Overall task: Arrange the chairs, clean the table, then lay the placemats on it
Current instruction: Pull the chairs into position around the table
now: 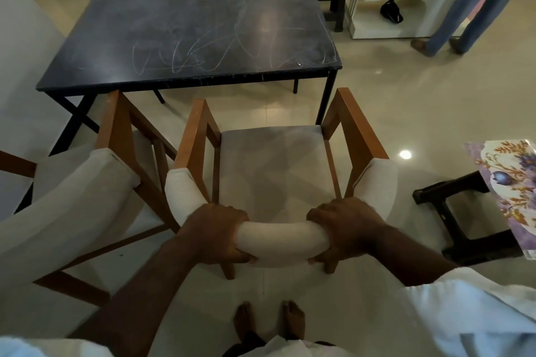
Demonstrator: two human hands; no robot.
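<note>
One dark table [188, 38], four chairs [72, 206]; left hand [216, 233], right hand [345, 232] grip one backrest [278, 236].

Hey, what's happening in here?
A person grips the padded back of a wooden chair with the left hand and the right hand. The chair faces the black table but is not tucked under it. A second chair stands beside it on the left. The table has scribbles on it, and a flowery mat lies on a stool to the right.
</note>
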